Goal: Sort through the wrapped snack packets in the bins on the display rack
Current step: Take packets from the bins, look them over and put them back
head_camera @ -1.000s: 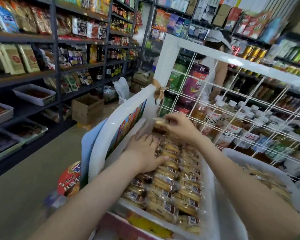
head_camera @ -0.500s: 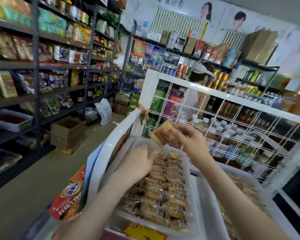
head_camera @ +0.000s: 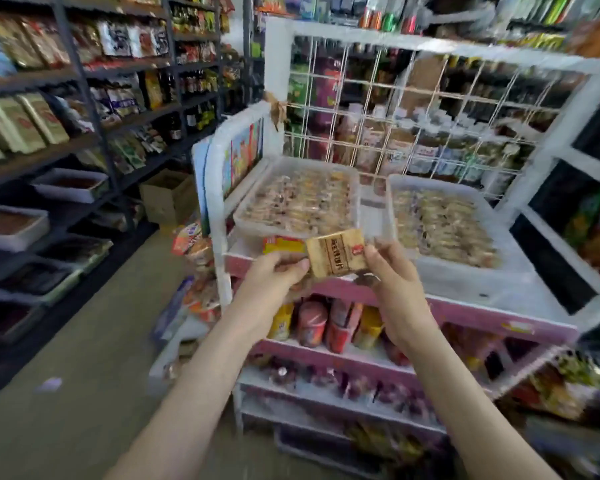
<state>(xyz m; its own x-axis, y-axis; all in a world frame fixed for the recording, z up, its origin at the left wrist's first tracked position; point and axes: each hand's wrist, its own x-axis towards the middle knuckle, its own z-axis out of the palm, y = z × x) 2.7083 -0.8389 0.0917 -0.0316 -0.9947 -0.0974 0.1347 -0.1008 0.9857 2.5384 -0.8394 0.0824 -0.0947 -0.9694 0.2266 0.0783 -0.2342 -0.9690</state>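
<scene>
One wrapped snack packet, pinched at opposite edges by the left hand and right hand before the front rim of the left bin, was probably best held label-up for checking.

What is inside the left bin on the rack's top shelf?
The left bin holds rows of small wrapped snack packets, filling it nearly to the rim. Blur hides their labels, and anything beneath the top layer is covered.
</scene>
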